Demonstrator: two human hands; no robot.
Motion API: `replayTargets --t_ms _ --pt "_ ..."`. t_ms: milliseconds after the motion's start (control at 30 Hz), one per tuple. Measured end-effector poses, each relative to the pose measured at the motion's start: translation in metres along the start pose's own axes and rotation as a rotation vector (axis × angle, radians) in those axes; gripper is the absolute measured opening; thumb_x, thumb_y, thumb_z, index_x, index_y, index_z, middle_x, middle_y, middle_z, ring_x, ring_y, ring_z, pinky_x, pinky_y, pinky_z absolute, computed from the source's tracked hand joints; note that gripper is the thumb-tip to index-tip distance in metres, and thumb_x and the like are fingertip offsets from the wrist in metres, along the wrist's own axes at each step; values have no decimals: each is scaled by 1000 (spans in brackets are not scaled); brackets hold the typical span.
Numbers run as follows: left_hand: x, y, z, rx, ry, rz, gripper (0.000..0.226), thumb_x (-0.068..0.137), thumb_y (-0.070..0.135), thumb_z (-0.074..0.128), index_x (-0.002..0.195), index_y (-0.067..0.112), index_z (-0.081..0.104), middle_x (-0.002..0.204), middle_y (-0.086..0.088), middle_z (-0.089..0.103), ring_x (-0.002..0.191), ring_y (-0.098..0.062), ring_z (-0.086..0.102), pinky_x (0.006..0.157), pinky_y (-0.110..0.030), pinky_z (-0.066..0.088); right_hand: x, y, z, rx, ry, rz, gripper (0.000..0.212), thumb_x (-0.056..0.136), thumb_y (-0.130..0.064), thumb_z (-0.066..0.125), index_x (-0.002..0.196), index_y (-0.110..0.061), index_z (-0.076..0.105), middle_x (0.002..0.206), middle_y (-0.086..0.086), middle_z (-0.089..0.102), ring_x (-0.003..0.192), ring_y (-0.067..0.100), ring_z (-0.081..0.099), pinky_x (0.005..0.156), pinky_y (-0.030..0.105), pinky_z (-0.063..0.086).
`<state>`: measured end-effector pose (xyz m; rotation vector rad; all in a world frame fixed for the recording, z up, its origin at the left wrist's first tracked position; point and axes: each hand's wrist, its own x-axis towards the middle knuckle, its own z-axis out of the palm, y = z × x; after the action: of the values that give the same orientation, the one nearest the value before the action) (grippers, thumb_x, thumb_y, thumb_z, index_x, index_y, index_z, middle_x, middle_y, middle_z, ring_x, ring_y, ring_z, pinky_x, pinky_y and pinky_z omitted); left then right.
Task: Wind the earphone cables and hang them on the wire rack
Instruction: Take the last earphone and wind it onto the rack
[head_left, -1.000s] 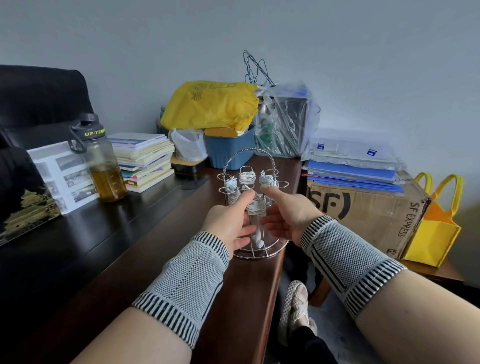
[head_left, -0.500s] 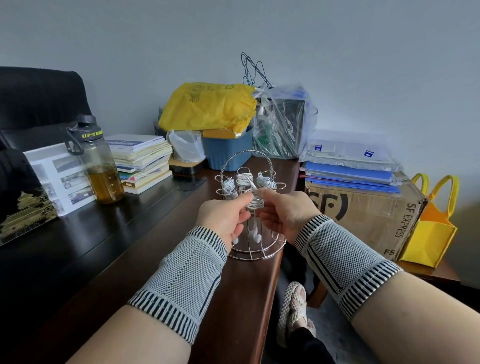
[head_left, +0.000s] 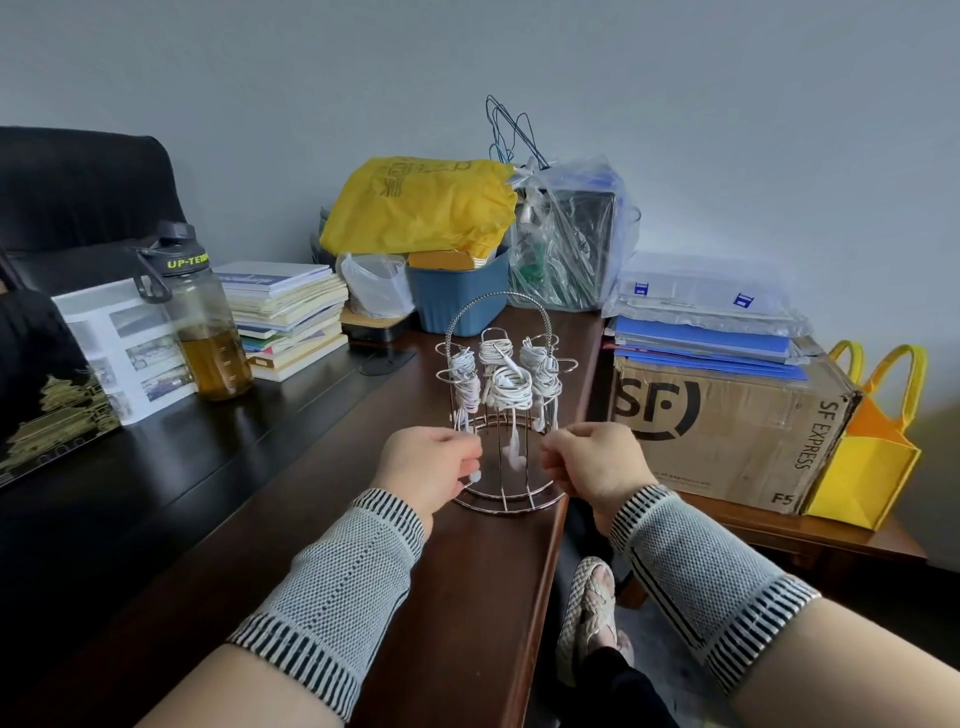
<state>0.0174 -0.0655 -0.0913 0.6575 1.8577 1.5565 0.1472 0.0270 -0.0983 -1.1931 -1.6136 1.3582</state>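
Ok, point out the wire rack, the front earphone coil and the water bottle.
wire rack (head_left: 497, 297): head view, top of its arched handle.
front earphone coil (head_left: 511, 393): head view, middle of the white bundle.
water bottle (head_left: 210, 358): head view, amber liquid in its body.

The fingertips of the left hand (head_left: 427, 464) and right hand (head_left: 597, 462) are curled out of sight. The wire rack (head_left: 506, 501) base at seven o'clock is hidden; contact perhaps cannot be judged.
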Motion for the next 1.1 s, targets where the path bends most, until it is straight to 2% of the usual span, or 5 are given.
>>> replayTargets --t_ms 267,433,633,800,1100 --pt "19 -25 1 234 -18 80 28 80 13 69 60 32 76 78 3 75 86 -15 67 80 -30 49 -7 0 24 -588 208 -323 44 74 -63 57 71 -20 59 78 -7 58 71 14 55 64 26 41" --pt "23 -29 -4 289 0 125 35 80 17 75 53 39 73 70 9 70 78 -14 62 76 -29 50 -1 1 25 -672 268 -427 25 86 -41 56 71 -21 55 80 -4 54 75 20 59 65 27 44" --pt "17 -22 -11 566 11 233 6 83 27 73 81 27 78 79 11 71 81 -13 65 80 -26 53 -1 20 16 -774 142 -458 35 82 -56 59 84 -21 64 88 -4 57 93 18 57 72 23 39" --pt "11 -17 -17 1065 4 280 40 82 43 70 117 25 67 120 5 63 111 -16 58 94 -27 45 -4 31 4 -929 -43 -424 47 80 -57 62 101 -15 68 105 -1 59 104 17 56 85 24 43" --pt "35 -18 -12 1235 9 334 34 93 43 57 114 21 70 119 0 64 111 -22 59 94 -33 49 8 23 14 -1194 -96 -398 50 88 -64 46 104 -20 65 112 0 58 116 25 44 97 40 44"
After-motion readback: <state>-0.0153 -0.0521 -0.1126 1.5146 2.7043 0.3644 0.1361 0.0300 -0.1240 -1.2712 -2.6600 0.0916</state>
